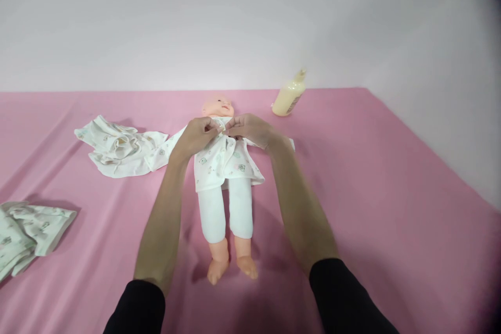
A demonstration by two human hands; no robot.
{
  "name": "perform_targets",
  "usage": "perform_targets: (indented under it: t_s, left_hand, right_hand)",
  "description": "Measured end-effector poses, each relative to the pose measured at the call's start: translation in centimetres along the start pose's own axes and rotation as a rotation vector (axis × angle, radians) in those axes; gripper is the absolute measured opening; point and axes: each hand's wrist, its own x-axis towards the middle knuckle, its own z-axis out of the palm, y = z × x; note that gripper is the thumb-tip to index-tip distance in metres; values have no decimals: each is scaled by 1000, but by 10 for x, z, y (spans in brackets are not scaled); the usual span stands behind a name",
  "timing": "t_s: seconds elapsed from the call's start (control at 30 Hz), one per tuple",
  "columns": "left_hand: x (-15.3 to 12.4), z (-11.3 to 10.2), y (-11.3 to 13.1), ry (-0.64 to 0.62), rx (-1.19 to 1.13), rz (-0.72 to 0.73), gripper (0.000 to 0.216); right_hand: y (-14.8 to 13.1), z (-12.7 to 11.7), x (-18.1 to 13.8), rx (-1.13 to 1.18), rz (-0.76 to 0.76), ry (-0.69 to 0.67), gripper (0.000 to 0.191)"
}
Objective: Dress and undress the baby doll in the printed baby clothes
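A baby doll (217, 107) lies on its back with its head toward the wall and its bare feet toward me. It wears a white printed shirt (211, 164) over white leggings (212, 214). Near the collar, my left hand (200, 134) pinches the front edge of the shirt from the left. My right hand (250, 129) pinches the same front opening from the right, its fingertips almost meeting the left ones. Whatever small fastener may be between the fingers is hidden. Below the hands, the shirt front hangs together loosely and its hem spreads over the leggings.
A pink sheet (371, 219) covers the surface up to the pale wall. Behind the doll to the right stands a cream pump bottle (288, 98). Crumpled white printed clothing (121, 148) lies left of the doll, and another printed cloth (35, 229) lies at the left edge.
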Motion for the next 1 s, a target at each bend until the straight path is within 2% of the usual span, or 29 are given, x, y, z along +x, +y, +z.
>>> perform_targets:
  t_s: [0.2,0.4,0.67,0.8,1.0]
  left_hand:
    - [1,-2,-5,-52,-84,-25,23]
    - [1,-1,-5,-72,-137,-44,13]
    - [5,2,-12,-45,-161,2,25]
    - [4,1,-13,-14,-79,21,40]
    - [6,1,-12,26,118,97,27]
  right_hand:
    - [-4,1,-3,-35,34,34,16]
    - [-8,4,-4,-60,52,55,17]
    - [3,0,1,-10,16,6,16]
    - [6,-2,2,14,-9,-25,15]
    - [8,-3,3,-30,-16,3,15]
